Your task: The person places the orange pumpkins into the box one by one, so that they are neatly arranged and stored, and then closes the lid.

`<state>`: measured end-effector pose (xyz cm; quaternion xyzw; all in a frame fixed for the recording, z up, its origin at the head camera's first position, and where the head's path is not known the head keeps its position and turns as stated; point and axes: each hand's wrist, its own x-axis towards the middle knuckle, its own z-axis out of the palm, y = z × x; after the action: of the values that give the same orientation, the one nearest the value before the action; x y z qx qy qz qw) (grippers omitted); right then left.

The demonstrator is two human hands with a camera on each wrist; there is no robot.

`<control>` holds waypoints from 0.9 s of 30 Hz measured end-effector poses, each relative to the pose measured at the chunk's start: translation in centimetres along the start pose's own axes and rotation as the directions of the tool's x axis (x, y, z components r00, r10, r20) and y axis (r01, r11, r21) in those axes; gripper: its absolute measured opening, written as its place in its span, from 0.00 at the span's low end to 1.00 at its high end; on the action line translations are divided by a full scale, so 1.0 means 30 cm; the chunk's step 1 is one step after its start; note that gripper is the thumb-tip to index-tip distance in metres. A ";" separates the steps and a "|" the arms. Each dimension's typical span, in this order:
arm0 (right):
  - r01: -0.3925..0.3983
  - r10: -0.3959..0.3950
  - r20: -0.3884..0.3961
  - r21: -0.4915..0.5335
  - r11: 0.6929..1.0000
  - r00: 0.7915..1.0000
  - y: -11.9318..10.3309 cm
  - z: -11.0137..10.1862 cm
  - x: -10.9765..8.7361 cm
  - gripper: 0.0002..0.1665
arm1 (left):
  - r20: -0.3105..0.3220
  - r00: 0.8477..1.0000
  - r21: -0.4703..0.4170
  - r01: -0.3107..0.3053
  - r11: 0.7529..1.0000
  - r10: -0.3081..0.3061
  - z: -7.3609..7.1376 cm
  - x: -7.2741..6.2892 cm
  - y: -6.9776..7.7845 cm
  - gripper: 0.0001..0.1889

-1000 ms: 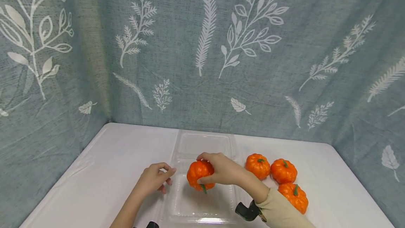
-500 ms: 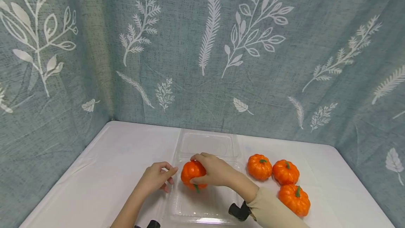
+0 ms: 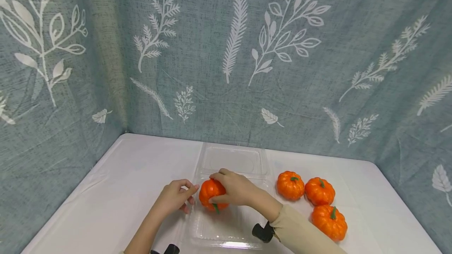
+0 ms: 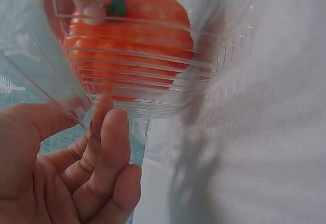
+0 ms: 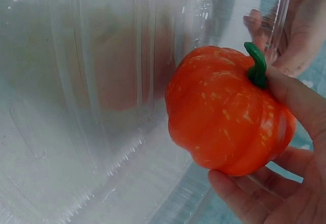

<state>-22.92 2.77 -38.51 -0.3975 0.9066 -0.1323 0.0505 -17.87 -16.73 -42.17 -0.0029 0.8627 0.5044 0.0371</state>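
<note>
My right hand [image 3: 236, 188] grips an orange pumpkin [image 3: 211, 195] with a green stem, inside the left side of the clear plastic container [image 3: 229, 230]. In the right wrist view, thumb and fingers wrap one side of the pumpkin [image 5: 229, 112], its stem tilted toward the thumb. My left hand [image 3: 174, 198] pinches the left rim of the container between thumb and fingertips. Through the ribbed plastic wall [image 4: 147, 74] in the left wrist view, the pumpkin [image 4: 153, 15] shows close behind it. Whether the pumpkin touches the container floor, I cannot tell.
Three more pumpkins stand to the right on the white-covered table [image 3: 141, 160]: one nearest the container [image 3: 290, 185], one farther right [image 3: 319, 191], one nearer the front [image 3: 329, 222]. The container's lid [image 3: 231, 161] lies folded back toward the patterned curtain [image 3: 212, 109].
My right hand has carried the pumpkin leftward inside the container, nearer its left wall. The left hand has stayed at the rim. The view has shifted slightly.
</note>
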 end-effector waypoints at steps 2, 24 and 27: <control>0.009 -0.009 -0.005 -0.007 1.000 1.000 -0.001 0.001 0.004 0.33 | -0.002 1.000 0.004 0.002 1.000 -0.002 0.000 0.001 0.000 0.13; 0.002 -0.002 -0.016 -0.003 1.000 1.000 -0.009 -0.001 0.016 0.34 | 0.000 1.000 -0.021 0.006 1.000 -0.006 0.000 0.007 -0.002 0.13; -0.006 0.006 -0.022 -0.001 1.000 1.000 -0.009 0.004 0.012 0.33 | 0.007 1.000 -0.021 -0.006 1.000 0.006 0.001 0.004 -0.004 0.13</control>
<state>-22.96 2.30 -38.55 -0.3934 0.9084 -0.1358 0.0408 -17.98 -16.75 -42.31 0.0011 0.8572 0.5136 0.0388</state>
